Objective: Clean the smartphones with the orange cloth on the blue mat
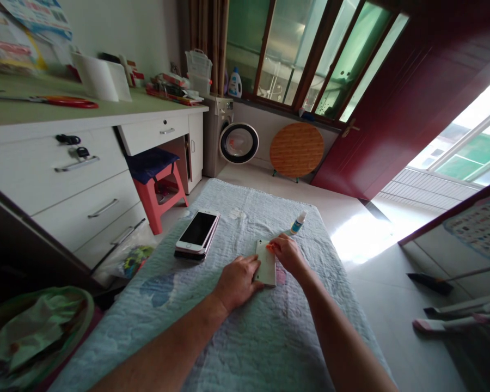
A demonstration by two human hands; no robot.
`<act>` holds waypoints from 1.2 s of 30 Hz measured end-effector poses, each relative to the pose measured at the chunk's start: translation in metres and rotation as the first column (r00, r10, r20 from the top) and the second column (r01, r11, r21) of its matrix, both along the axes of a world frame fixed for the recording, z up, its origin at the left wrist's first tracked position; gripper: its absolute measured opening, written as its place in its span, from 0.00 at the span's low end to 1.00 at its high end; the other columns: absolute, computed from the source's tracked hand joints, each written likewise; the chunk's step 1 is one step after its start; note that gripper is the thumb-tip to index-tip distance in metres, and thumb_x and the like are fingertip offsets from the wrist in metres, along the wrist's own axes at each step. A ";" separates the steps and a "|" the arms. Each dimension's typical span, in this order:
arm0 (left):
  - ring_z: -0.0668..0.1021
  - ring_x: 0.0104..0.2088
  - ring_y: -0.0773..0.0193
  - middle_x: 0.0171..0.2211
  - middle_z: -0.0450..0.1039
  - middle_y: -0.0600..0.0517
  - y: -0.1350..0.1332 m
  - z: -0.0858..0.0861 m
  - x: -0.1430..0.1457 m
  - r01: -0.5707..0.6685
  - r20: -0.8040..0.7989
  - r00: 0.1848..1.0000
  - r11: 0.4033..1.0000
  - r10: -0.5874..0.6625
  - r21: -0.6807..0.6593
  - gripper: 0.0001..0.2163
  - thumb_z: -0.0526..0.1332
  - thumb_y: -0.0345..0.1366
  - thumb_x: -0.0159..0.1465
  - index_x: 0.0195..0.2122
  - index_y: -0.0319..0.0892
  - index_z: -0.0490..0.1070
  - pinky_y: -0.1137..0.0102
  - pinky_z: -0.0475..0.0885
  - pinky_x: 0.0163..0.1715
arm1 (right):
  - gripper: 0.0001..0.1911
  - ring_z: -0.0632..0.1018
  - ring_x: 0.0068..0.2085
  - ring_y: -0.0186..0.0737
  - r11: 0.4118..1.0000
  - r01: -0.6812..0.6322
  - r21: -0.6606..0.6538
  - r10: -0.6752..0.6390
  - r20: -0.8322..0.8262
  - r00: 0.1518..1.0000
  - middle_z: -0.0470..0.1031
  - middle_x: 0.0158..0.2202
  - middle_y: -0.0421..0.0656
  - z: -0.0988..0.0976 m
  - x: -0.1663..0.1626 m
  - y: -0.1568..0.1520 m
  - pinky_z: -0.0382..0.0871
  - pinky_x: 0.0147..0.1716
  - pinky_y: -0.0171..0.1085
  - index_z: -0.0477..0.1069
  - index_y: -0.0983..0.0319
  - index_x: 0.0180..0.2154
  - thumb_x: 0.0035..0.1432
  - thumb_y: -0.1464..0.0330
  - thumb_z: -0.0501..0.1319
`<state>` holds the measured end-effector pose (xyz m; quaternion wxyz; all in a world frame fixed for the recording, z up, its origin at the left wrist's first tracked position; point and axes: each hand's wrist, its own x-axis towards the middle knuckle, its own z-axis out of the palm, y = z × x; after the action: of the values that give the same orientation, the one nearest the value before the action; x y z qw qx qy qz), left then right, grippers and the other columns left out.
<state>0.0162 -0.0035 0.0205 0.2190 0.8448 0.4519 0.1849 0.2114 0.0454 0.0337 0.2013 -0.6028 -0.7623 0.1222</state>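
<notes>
A white phone (265, 267) lies back up on the quilted cover, its camera at the top end. My left hand (237, 280) grips it along the left edge, with the thumb at the bottom corner. In the closed fingers of my right hand (288, 253) is a small orange cloth (270, 247), pressed on the upper right of the phone's back. Most of that cloth is hidden by the fingers. A small spray bottle (298, 222) with a blue label stands just beyond my right hand. To the left lies a stack of phones (198, 231), a white one with a dark screen on top.
The light-blue quilted cover (245, 337) spreads over the surface before me. A red stool (159, 196) stands by the white desk (81, 169) on the left. At lower left is a lined bin (36, 332). A round wooden board (296, 149) leans against the far wall.
</notes>
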 end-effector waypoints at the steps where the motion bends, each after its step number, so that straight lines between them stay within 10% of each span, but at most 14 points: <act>1: 0.73 0.49 0.52 0.54 0.72 0.49 0.000 0.000 0.000 -0.001 -0.002 1.000 1.000 0.001 -0.002 0.19 0.66 0.42 0.59 0.50 0.45 0.71 0.64 0.67 0.50 | 0.11 0.72 0.34 0.34 1.000 0.011 0.005 -0.011 -0.004 1.000 0.72 0.33 0.43 0.000 0.000 0.002 0.62 0.37 0.30 0.78 0.63 0.34 0.58 0.76 0.57; 20: 0.72 0.52 0.50 0.55 0.71 0.47 0.000 -0.003 0.001 -0.001 -0.027 1.000 1.000 0.002 0.029 0.15 0.64 0.42 0.60 0.47 0.44 0.72 0.62 0.67 0.52 | 0.10 0.70 0.32 0.30 0.943 -0.182 -0.280 0.178 -0.040 0.983 0.69 0.33 0.40 0.027 0.001 -0.080 0.58 0.33 0.29 0.74 0.62 0.30 0.55 0.78 0.55; 26: 0.76 0.43 0.53 0.43 0.76 0.49 -0.001 0.001 0.001 0.000 -0.003 1.000 1.000 0.000 0.027 0.14 0.61 0.49 0.63 0.41 0.44 0.72 0.65 0.70 0.43 | 0.10 0.69 0.33 0.31 0.949 -0.196 -0.248 0.216 0.056 0.975 0.69 0.33 0.41 0.024 -0.013 -0.054 0.58 0.35 0.30 0.76 0.63 0.30 0.57 0.76 0.56; 36: 0.74 0.50 0.51 0.51 0.74 0.45 -0.001 -0.001 0.003 -0.036 -0.016 0.999 0.999 0.036 0.030 0.21 0.68 0.42 0.57 0.50 0.42 0.71 0.64 0.68 0.52 | 0.09 0.71 0.38 0.35 1.000 -0.015 -0.021 0.018 0.175 0.984 0.70 0.38 0.45 0.006 -0.040 0.016 0.60 0.39 0.31 0.75 0.63 0.37 0.63 0.70 0.56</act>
<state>0.0187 -0.0049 0.0194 0.1992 0.8411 0.4661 0.1886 0.1716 0.0615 0.0398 0.1264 -0.6069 -0.7808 0.0779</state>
